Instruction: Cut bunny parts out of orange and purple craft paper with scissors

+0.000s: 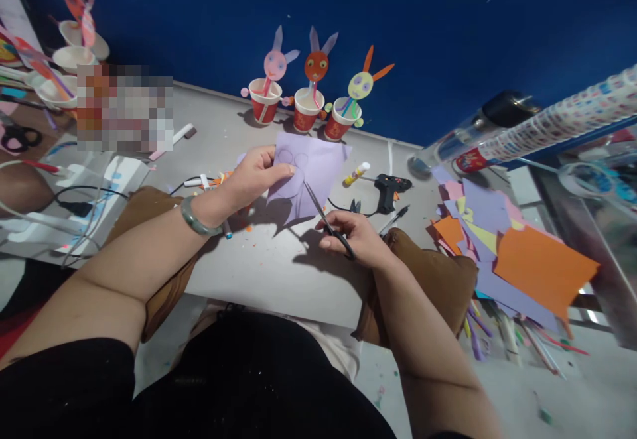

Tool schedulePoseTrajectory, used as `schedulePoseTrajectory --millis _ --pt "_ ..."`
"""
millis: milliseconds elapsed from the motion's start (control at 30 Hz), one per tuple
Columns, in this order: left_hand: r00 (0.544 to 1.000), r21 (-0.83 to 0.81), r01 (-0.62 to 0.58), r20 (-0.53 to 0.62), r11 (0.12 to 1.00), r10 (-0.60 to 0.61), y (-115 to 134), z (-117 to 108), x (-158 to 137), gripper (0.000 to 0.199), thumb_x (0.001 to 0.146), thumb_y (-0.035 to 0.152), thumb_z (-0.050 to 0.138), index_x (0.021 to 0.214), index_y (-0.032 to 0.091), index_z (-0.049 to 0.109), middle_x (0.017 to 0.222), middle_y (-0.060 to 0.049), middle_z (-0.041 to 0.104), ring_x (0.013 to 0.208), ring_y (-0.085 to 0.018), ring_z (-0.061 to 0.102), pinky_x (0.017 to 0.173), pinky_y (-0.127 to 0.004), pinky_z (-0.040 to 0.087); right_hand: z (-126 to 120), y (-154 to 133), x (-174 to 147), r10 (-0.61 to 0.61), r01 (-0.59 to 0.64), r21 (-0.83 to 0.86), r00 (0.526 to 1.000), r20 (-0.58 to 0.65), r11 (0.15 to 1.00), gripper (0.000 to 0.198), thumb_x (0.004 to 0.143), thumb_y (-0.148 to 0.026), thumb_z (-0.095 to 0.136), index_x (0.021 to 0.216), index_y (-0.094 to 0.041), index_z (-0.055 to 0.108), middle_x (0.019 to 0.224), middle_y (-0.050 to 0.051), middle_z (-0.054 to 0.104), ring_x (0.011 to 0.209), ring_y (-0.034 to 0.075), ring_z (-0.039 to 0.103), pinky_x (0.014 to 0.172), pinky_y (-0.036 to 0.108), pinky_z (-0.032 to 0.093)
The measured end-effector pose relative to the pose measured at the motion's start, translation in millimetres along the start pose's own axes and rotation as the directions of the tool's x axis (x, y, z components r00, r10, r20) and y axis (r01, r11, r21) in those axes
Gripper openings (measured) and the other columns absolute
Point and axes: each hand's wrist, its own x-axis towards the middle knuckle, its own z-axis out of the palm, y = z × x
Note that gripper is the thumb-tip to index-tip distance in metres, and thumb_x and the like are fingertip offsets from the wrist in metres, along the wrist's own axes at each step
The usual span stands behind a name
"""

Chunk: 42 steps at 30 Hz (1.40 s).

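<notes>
My left hand [259, 177] pinches the left side of a sheet of purple paper [326, 160], its thumb lying on top. Circles are drawn on the sheet near the thumb, and its lower edge is cut unevenly. Fingers of my right hand [351, 233] are closed around the handles of dark scissors [323, 215]. The scissor blades reach up to the paper at a drawn outline, below the left thumb. Behind the sheet stand three red paper cups with paper rabbits: a pink rabbit [275, 65], an orange rabbit [316, 66] and a yellow rabbit [360, 85].
Right of the paper lie a glue stick [357, 174], a black glue gun [391, 190] and a pen [395, 219]. Coloured paper sheets [542, 266] pile up at the right, below a long stack of cups [547, 124]. A power strip [109, 193] with cables lies left.
</notes>
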Motion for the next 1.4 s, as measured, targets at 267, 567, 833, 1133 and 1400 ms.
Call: schedulePoseTrajectory --millis 267,567,833,1133,1400 --pt "1.0 -0.03 0.0 -0.022 1.0 -0.001 -2 -2 2 0.014 0.071 0.027 0.072 0.076 0.016 0.064 0.067 0.003 0.062 0.056 -0.008 0.054 0.051 -0.02 0.041 0 1 1 -0.018 0.018 -0.001 1.0 0.013 1.0 0.054 0.059 -0.055 0.095 0.088 -0.018 0.066 0.052 -0.007 0.054 0.047 0.009 0.049 0.047 0.022 0.035" --pt "0.993 -0.014 0.087 0.08 0.996 -0.086 3 3 -3 0.014 0.069 0.024 0.072 0.069 0.018 0.059 0.063 0.003 0.055 0.05 -0.007 0.047 0.042 -0.022 0.035 -2 3 0 -0.009 0.002 0.087 0.997 0.082 0.996 0.055 0.062 -0.058 0.093 0.088 -0.018 0.065 0.055 -0.004 0.061 0.047 0.011 0.055 0.047 0.022 0.04" --pt "0.984 0.004 0.118 0.131 0.993 -0.117 7 7 -5 0.017 0.07 0.024 0.071 0.065 0.018 0.056 0.057 0.004 0.051 0.048 -0.007 0.045 0.041 -0.02 0.035 1 0 0 -0.014 0.006 0.129 0.998 0.058 0.992 0.054 0.059 -0.054 0.096 0.087 -0.017 0.068 0.053 -0.004 0.064 0.043 0.01 0.055 0.043 0.021 0.04" --pt "0.989 0.018 0.091 0.115 0.996 -0.093 6 7 -7 0.017 0.075 0.025 0.073 0.069 0.016 0.059 0.06 0.003 0.053 0.051 -0.006 0.046 0.047 -0.019 0.036 5 2 0 -0.02 0.019 0.173 1.0 0.002 0.985 0.054 0.058 -0.054 0.096 0.087 -0.017 0.069 0.051 -0.004 0.065 0.04 0.01 0.055 0.041 0.021 0.043" --pt "0.991 0.024 0.034 0.132 0.999 -0.037 2 7 -6 0.029 0.07 0.029 0.084 0.065 0.016 0.059 0.06 0.002 0.057 0.054 -0.008 0.05 0.05 -0.02 0.041 5 7 1 -0.04 0.043 0.175 0.999 -0.023 0.984 0.058 0.06 -0.059 0.094 0.09 -0.017 0.069 0.058 -0.002 0.068 0.044 0.012 0.06 0.042 0.022 0.046"
